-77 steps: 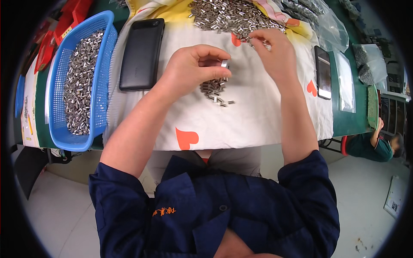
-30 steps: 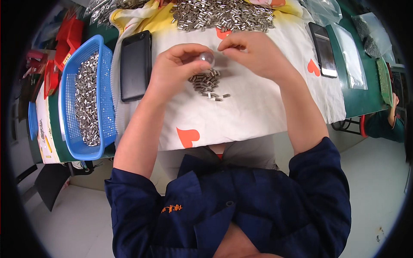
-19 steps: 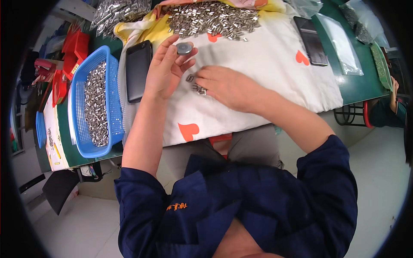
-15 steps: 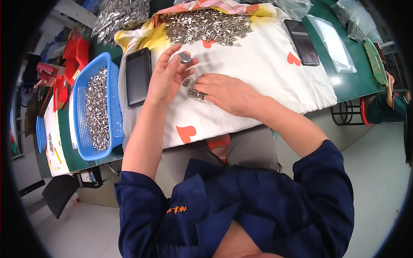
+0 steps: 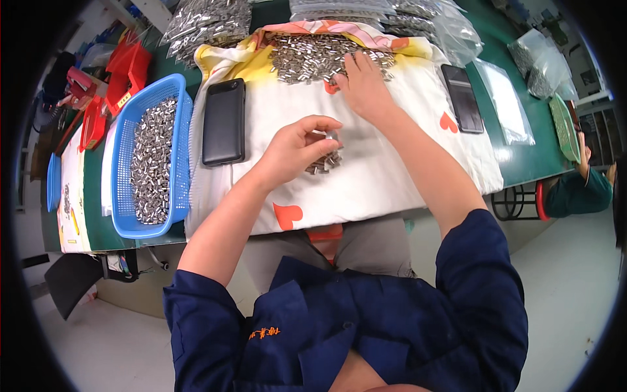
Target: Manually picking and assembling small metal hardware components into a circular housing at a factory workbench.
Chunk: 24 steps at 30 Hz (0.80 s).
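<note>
A heap of small, short silver metal tubes (image 5: 304,59) lies at the far side of a white cloth (image 5: 392,163) with red hearts. My right hand (image 5: 367,88) reaches onto the heap's near edge, fingers apart and fingertips among the tubes. Nearer to me, my left hand (image 5: 297,149) is curled with thumb and fingers around a round grey metal disc (image 5: 331,136), mostly hidden by the fingers. Just below and beside it sits a small pile of the tubes (image 5: 321,165) on the cloth, partly covered by the left hand.
Left of the cloth stands a blue basket (image 5: 183,140) of tubes, with a black phone-like slab (image 5: 223,124) beside it. A second phone (image 5: 462,98) and a clear plastic bag (image 5: 506,104) lie right. Filled bags (image 5: 209,26) line the back; red bins (image 5: 127,72) stand far left. A co-worker sits at right.
My right hand has moved from the small pile forward to the big heap. The left hand has come down and right with the disc, over the small pile. The view has shifted slightly.
</note>
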Motion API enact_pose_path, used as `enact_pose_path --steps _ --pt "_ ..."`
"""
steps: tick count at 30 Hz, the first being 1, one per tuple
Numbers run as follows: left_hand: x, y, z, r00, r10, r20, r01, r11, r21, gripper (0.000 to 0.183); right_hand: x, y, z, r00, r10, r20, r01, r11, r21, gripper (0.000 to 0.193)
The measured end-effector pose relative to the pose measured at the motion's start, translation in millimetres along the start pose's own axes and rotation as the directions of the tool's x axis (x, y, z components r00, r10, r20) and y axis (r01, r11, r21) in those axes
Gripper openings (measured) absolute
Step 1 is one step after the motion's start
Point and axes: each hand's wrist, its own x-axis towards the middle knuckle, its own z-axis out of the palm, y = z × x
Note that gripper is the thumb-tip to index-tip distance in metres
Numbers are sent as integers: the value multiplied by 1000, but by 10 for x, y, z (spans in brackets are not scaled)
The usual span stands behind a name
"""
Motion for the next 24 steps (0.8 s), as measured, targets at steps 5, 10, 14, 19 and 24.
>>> enact_pose_path --steps 5,10,14,19,24 --pt "183 121 -114 993 -15 120 7 998 67 28 338 -179 6 970 -219 -107 231 965 121 31" --pt "222 18 -139 974 31 224 -37 999 23 29 878 -266 315 919 -386 84 349 892 288 30" --pt "219 -18 -198 982 44 185 -41 999 -20 28 1001 -236 369 896 -381 228 324 912 250 29" --pt "240 12 -161 982 83 169 -81 997 -15 29 816 146 130 888 -425 176 409 904 123 26" --pt "201 -13 -176 970 115 213 -138 986 98 25 601 225 -87 916 -255 310 184 953 241 24"
